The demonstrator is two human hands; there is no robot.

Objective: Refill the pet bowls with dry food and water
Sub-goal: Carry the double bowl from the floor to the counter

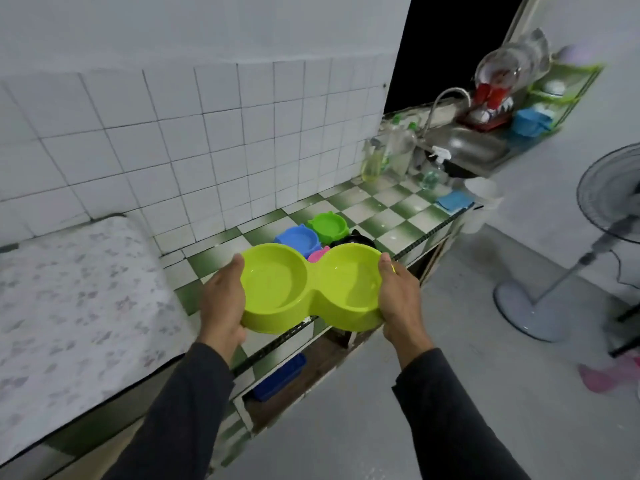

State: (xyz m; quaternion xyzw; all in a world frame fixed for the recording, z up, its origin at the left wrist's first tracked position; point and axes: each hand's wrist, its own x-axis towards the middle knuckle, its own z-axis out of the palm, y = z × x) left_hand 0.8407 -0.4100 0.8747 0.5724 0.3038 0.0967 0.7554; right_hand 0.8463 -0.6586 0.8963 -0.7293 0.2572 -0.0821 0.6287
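Left hand (223, 299) and right hand (400, 299) grip the lime double pet bowl (311, 289) by its ends. Blue bowl (298, 239) and green bowl (328, 226) sit at its twelve o'clock.

Green-and-white checkered counter (377, 216) along the tiled wall. Landmark: the sink (467, 147) at its far end. Just before the sink stand clear bottles (398, 147) and a blue cloth (453, 199); well nearer lie a green bowl (327, 227), blue bowl (298, 238) and black bowl (356, 240).
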